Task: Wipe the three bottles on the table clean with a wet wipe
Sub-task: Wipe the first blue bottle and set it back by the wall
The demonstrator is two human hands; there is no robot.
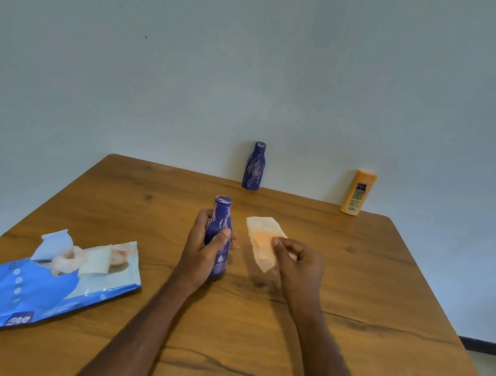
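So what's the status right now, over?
Left hand grips blue bottle. Right hand pinches stained wipe. Two bottles wait by wall. Nothing in the way.

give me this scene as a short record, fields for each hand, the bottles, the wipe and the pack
left hand: left hand grips the near blue bottle, upright over the table
right hand: right hand pinches the wet wipe
wet wipe: unfolded, orange stain at its middle, not touching the bottle
far blue bottle: far blue bottle stands at the back edge, pale scribbles on it
orange bottle: orange bottle stands at the back right, by the wall
wipe pack: wipe pack lies open at the left, wipes showing
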